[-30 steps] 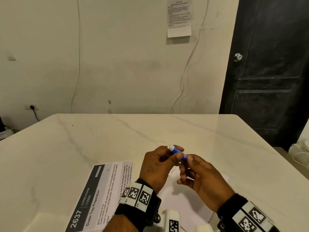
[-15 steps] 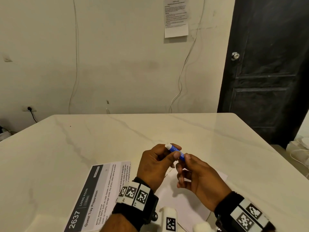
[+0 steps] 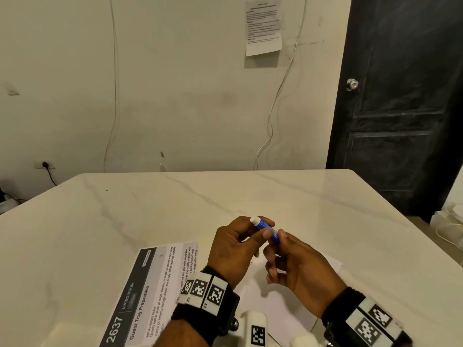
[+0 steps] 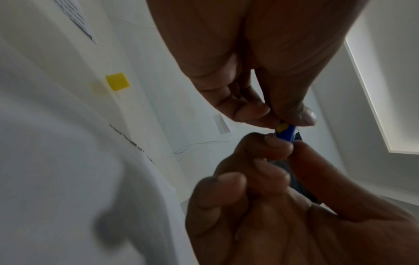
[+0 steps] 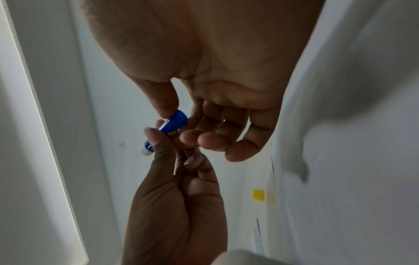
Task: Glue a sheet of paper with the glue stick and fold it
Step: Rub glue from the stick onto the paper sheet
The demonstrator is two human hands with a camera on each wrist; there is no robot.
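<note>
Left grip (image 3: 238, 246): thumb and fingers pinch the glue stick (image 3: 266, 229), lower centre of frame
Right grip (image 3: 298, 266): pinches its blue end
Sheet of paper (image 3: 283, 304): under the hands, on the desk (image 3: 175, 204)

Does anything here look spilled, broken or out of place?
Nothing stands out. Both hands hold the small blue glue stick above the table: left hand at the white-tipped end, right hand at the blue end. The plain white sheet and printed sheet lie flat, unspoiled.
</note>
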